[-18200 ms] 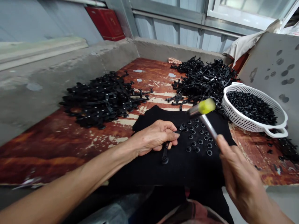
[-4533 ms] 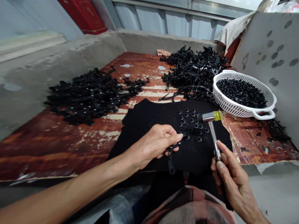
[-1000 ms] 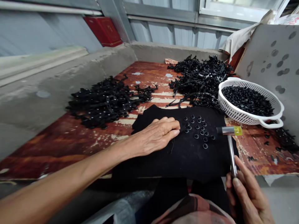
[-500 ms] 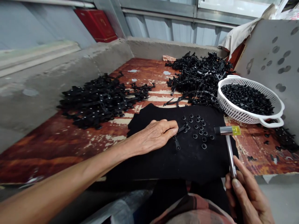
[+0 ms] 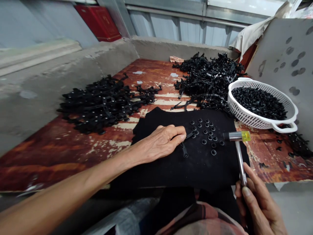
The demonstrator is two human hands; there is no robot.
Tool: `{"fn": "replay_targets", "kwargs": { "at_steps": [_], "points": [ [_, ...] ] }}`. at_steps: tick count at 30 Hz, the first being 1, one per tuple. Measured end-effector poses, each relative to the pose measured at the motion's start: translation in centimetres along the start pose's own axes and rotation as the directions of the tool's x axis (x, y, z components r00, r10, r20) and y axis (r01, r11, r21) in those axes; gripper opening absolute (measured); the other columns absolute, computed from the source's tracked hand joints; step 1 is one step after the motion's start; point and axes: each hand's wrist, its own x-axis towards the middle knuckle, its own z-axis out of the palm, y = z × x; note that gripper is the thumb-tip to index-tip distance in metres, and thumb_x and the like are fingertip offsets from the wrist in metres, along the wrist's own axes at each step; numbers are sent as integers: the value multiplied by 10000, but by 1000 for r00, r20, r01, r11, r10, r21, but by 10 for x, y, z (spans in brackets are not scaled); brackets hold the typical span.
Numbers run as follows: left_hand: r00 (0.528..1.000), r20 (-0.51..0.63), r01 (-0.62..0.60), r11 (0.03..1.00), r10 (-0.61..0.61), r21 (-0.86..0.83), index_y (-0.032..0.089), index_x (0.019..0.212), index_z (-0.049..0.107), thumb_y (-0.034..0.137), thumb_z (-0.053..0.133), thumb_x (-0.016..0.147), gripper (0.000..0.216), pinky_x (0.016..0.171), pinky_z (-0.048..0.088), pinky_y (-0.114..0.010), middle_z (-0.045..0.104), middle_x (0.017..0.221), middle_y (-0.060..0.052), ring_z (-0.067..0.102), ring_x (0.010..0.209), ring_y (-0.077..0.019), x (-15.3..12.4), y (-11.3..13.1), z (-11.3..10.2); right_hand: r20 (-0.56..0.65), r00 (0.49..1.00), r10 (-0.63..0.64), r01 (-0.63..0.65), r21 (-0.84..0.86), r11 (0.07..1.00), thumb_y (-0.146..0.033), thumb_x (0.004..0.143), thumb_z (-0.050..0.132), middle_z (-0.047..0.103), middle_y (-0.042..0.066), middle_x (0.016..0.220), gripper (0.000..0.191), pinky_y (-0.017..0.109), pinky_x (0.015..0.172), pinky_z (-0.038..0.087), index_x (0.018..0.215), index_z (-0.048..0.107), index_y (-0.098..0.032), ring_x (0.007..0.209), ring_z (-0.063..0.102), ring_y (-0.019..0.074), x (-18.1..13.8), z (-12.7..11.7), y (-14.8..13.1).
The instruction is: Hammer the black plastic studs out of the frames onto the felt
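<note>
Left hand (image 5: pixel 163 143) pinched on a black strap (image 5: pixel 185 151), its tail now back from the black pad's (image 5: pixel 171 176) front edge, right hand (image 5: pixel 261 199) wrapped around a hammer (image 5: pixel 238 147), head farther right of the black studs (image 5: pixel 205 132) than earlier

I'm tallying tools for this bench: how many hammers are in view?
1: the hammer, held in the right hand. Any beneath the heaps of black parts would be hidden.
</note>
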Motion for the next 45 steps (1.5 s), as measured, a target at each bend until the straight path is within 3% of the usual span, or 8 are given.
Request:
{"fn": "replay_targets", "kwargs": {
  "at_steps": [7, 11, 17, 22, 26, 35, 39, 45],
  "points": [
    [1000, 28, 7, 1000, -8, 28, 205, 643, 429, 332, 340, 901, 301, 663, 315, -309, 428, 599, 33, 442, 612, -145, 2, 4, -4, 31, 983, -181, 184, -242, 953, -384, 914, 648, 739, 84, 1192, 423, 299, 740, 630, 1336, 634, -350, 975, 731, 246, 3, -6, -9],
    [999, 29, 14, 1000, -14, 9, 207, 627, 410, 337, 355, 887, 296, 635, 304, -296, 431, 581, 35, 433, 602, -142, 4, 4, -4, 309, 880, -360, 467, -431, 772, -230, 955, 570, 685, 51, 1316, 502, 377, 976, 549, 1436, 519, -361, 1079, 702, 233, 18, -4, -26],
    [996, 50, 70, 996, -67, -47, 211, 637, 430, 372, 374, 875, 293, 606, 301, -284, 431, 570, 40, 440, 589, -141, 6, -1, 1, 573, 682, -453, 726, -457, 514, -79, 967, 405, 676, 99, 1248, 663, 306, 697, 622, 1555, 289, -362, 827, 706, 193, 41, 14, -48],
    [993, 71, 96, 992, -90, -77, 212, 621, 414, 359, 378, 858, 281, 577, 280, -283, 421, 560, 40, 416, 549, -135, 6, 0, 0, 620, 649, -441, 758, -473, 449, -71, 976, 371, 654, 86, 1038, 714, 278, 609, 582, 1581, 157, -383, 736, 657, 183, 45, 25, -55],
    [995, 64, 87, 992, -81, -93, 207, 599, 417, 342, 392, 842, 280, 569, 269, -279, 433, 550, 34, 411, 538, -133, 7, 2, -1, 661, 670, -338, 742, -583, 331, -56, 932, 311, 626, 101, 870, 635, 318, 518, 566, 1548, 349, -203, 554, 602, 186, 47, 29, -58],
    [995, 51, 90, 994, -87, -61, 207, 606, 425, 320, 385, 850, 272, 577, 274, -271, 465, 541, 35, 443, 535, -135, 5, 7, -1, 628, 658, -417, 752, -583, 308, -67, 896, 378, 649, 89, 808, 657, 318, 468, 546, 1527, 401, -246, 539, 596, 211, 43, 28, -62],
    [994, 53, 99, 991, -94, -92, 202, 641, 504, 318, 412, 847, 253, 566, 285, -264, 521, 581, 23, 474, 560, -138, 6, 4, -1, 587, 714, -382, 691, -499, 523, -121, 937, 412, 662, 72, 850, 583, 324, 571, 574, 1494, 457, -290, 610, 612, 197, 42, 27, -61],
    [940, -1, 298, 824, -341, -482, 156, 760, 562, 346, 492, 858, 225, 524, 338, -226, 528, 625, 24, 424, 570, -102, -1, 4, -12, 165, 950, -264, 286, -128, 950, -325, 987, 525, 598, -12, 824, 479, 184, 388, 453, 1452, 458, -419, 500, 487, 100, 29, 19, -42]
  ]
}}
